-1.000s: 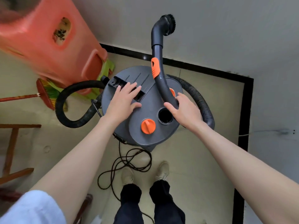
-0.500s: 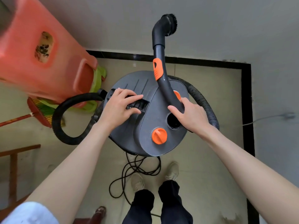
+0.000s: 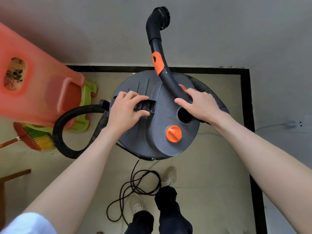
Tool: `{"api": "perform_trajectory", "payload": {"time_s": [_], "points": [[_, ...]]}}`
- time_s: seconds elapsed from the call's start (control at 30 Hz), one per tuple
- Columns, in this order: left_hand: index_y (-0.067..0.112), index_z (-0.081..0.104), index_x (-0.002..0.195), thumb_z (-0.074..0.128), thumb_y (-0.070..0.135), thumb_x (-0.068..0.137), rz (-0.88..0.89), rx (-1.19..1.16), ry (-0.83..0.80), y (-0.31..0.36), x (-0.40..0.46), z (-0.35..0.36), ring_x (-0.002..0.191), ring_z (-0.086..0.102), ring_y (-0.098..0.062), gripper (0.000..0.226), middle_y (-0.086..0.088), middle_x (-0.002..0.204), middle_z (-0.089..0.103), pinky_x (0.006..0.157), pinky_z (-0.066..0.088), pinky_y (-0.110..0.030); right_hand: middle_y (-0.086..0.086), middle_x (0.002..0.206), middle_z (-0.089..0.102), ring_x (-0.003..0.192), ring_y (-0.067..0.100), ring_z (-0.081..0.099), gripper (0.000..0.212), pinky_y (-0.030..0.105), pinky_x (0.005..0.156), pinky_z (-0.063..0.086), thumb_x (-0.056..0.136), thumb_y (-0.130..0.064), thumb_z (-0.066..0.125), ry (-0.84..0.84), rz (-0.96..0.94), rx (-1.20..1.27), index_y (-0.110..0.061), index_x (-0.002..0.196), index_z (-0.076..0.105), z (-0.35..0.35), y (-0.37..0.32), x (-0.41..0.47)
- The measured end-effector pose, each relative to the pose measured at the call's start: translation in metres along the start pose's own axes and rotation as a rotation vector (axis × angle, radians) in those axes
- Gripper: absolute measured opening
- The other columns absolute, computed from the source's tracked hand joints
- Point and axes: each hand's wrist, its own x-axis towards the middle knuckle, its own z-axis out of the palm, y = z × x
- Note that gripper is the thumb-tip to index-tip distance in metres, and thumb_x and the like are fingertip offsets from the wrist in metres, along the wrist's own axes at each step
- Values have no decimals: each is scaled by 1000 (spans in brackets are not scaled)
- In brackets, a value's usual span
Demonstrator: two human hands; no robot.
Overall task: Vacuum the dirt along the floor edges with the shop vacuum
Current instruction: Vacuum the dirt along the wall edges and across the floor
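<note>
The grey shop vacuum (image 3: 168, 139) with an orange knob stands on the floor in the room's corner, seen from above. My left hand (image 3: 125, 110) grips the black carry handle (image 3: 146, 105) on its lid, fingers curled round it. My right hand (image 3: 200, 105) holds the lower end of the black wand (image 3: 166, 78), which rises toward the wall and ends in a round brush nozzle (image 3: 163, 14). A ribbed black hose (image 3: 62, 125) loops out to the left and another stretch (image 3: 209, 92) passes behind my right hand.
A black power cord (image 3: 135, 188) lies coiled on the floor by my feet (image 3: 168, 176). An orange plastic stool (image 3: 33, 85) over a green one (image 3: 87, 98) and a broom (image 3: 33, 139) stand at the left. Black tile edging (image 3: 251, 115) borders the walls. Wooden furniture (image 3: 10, 176) is at far left.
My left hand went from lying flat on the lid to curling round the carry handle. The view shifted so the vacuum sits lower and more central. My right hand stayed on the wand.
</note>
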Motion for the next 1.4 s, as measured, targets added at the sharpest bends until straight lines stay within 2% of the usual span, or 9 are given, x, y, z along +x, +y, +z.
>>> {"api": "perform_trajectory", "payload": {"time_s": [0.23, 0.33, 0.4, 0.6, 0.77, 0.9, 1.07, 1.17, 1.4], "points": [[22, 60, 123, 69, 53, 75, 70, 165, -226, 3, 22, -14, 102, 47, -29, 58, -2, 109, 61, 87, 40, -37, 6, 115, 66, 109, 34, 58, 55, 37, 85, 42, 91, -61, 44, -107, -12, 52, -29, 136, 44, -6, 19, -4], [24, 56, 126, 57, 69, 73, 54, 224, -370, 3, 32, -21, 104, 49, -28, 70, -1, 111, 60, 87, 38, -37, 7, 128, 61, 114, 34, 56, 59, 35, 83, 40, 93, -60, 43, -131, 1, 33, -28, 143, 38, -8, 14, -4], [25, 53, 128, 58, 68, 75, 32, 224, -459, 5, 39, -25, 106, 49, -26, 69, -1, 114, 58, 87, 36, -36, 6, 137, 56, 117, 34, 54, 61, 34, 83, 39, 94, -59, 43, -156, 18, 36, -28, 146, 34, -9, 12, -5], [26, 50, 129, 65, 54, 80, 7, 113, -776, 6, 63, -33, 117, 51, -23, 59, 2, 125, 58, 91, 40, -36, 3, 131, 59, 115, 33, 55, 58, 38, 86, 42, 93, -57, 44, -185, 89, 57, -26, 143, 38, -12, 4, -6], [19, 53, 119, 61, 59, 80, 63, 143, -917, 2, 75, -31, 108, 56, -27, 57, -2, 114, 62, 86, 44, -37, 2, 126, 53, 112, 30, 55, 50, 37, 85, 40, 95, -57, 41, -155, 143, 8, -24, 132, 47, -19, -11, -4], [14, 52, 92, 49, 62, 86, 71, 131, -974, 10, 84, -32, 94, 57, -28, 48, -5, 95, 61, 76, 43, -37, 5, 110, 63, 106, 31, 57, 47, 34, 73, 34, 94, -59, 41, -154, 219, 0, -20, 119, 53, -31, -22, -3], [10, 59, 80, 30, 60, 93, 33, 65, -930, 14, 82, -29, 79, 55, -25, 59, -1, 71, 56, 68, 42, -35, 6, 113, 64, 109, 30, 57, 50, 33, 74, 34, 94, -59, 42, -182, 265, 37, -21, 124, 52, -30, -30, -8], [17, 48, 61, 32, 57, 95, -10, 61, -867, 19, 79, -26, 67, 51, -21, 55, 2, 60, 51, 61, 37, -32, 5, 116, 63, 111, 29, 56, 50, 33, 74, 32, 93, -60, 42, -188, 281, 41, -22, 125, 51, -25, -29, -11], [17, 44, 54, 40, 55, 94, -157, -1, -857, 25, 79, -23, 59, 45, -14, 55, 1, 55, 46, 55, 32, -29, 1, 106, 62, 106, 27, 56, 45, 33, 76, 34, 92, -61, 43, -131, 283, 105, -25, 115, 54, -30, -21, -21]]}}
